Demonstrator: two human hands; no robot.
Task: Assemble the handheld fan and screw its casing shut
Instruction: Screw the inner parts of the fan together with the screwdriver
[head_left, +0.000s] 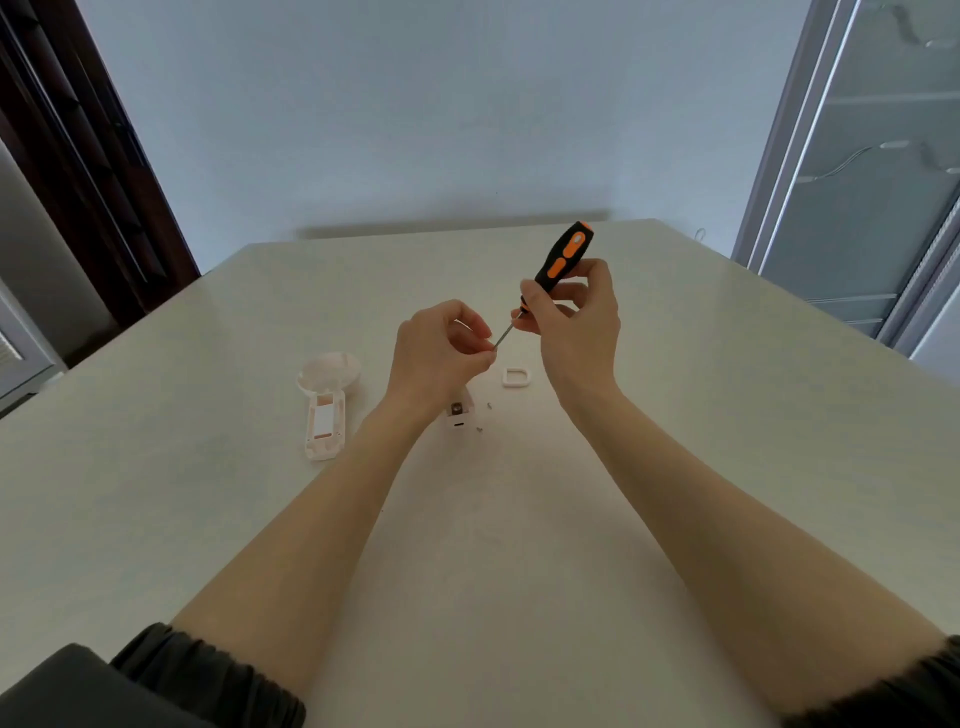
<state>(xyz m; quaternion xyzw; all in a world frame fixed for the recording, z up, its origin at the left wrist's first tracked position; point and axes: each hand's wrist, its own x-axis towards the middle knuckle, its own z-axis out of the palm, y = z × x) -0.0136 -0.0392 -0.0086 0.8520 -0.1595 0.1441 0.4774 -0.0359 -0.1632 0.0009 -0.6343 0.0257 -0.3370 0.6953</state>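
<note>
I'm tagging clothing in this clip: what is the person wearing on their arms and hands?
Both forearms are bare. Dark, nearly black sleeves are pushed up and bunched in gathered folds near the elbows, the left sleeve and the right sleeve. The left hand and right hand show no gloves, rings or watch.

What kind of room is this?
Probably a room at home, not a workshop: a plain pale table, a dark wooden door frame on the left, and a glass sliding door on the right.

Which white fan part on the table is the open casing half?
The long casing half left of the left hand, its hollow inside facing up; the small ring lies right.
</note>
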